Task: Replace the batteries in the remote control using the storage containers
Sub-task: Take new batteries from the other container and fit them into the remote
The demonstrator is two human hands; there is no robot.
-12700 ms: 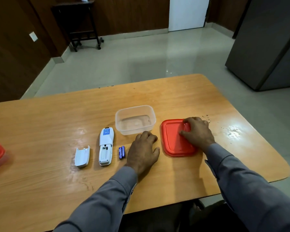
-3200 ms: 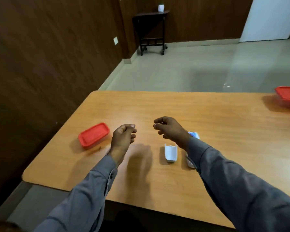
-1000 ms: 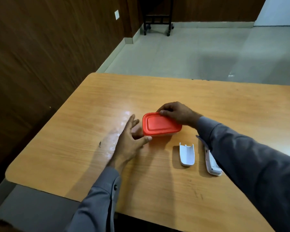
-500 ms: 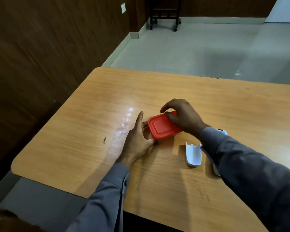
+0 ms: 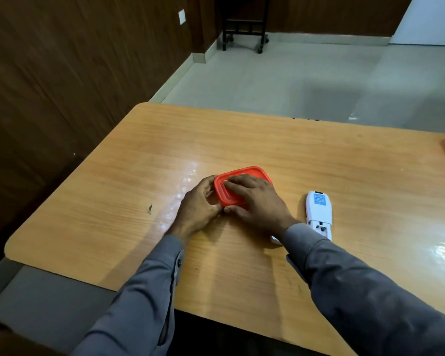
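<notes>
- Head view: remote point(image 5: 318, 211) lies open, battery bay empty, cover mostly hidden
- Left hand point(image 5: 199, 206) and right hand point(image 5: 254, 201) clasp the lidded red container point(image 5: 244, 173); opening, loading, closing remain

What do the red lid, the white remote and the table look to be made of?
The red lid: probably plastic, smooth with moulded ridges and a slight sheen. The white remote: likely hard plastic, matte, with a printed blue label. The table: wood or wood-look laminate, going by the grain lines and glossy glare; which one I cannot tell.
</notes>
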